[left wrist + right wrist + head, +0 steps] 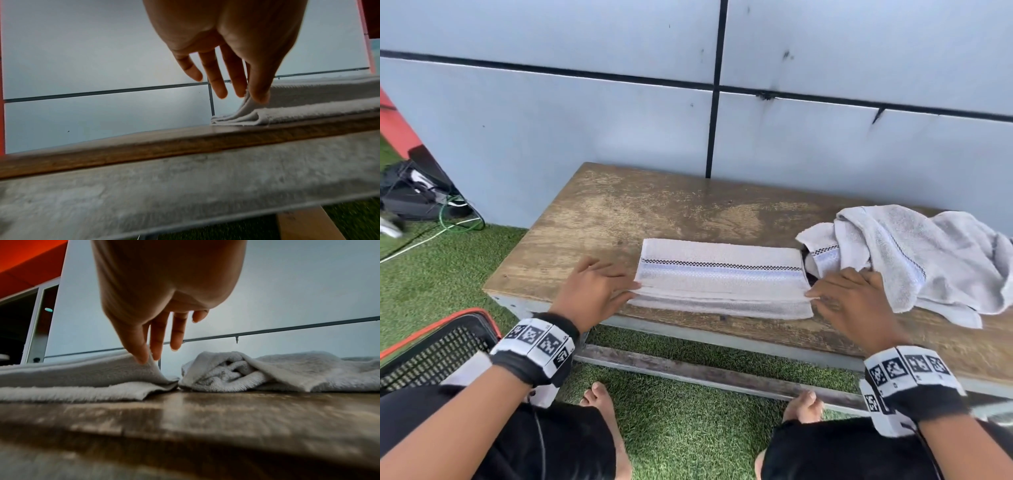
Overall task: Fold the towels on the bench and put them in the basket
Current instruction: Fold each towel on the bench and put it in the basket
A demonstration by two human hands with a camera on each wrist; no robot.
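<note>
Head view: worn wooden bench [619, 212] against grey panelled wall [585, 130], both hands' fingers [619, 277] pinching folded towel [722, 274].

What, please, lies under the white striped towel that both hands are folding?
Only the worn wooden bench shows beneath the flat white striped towel; its own lower layers cover whatever else might sit there.

Black wristbands [530, 356] ringed with white blocks of black square markers, black shorts [571, 445], bare feet [602, 401].
</note>
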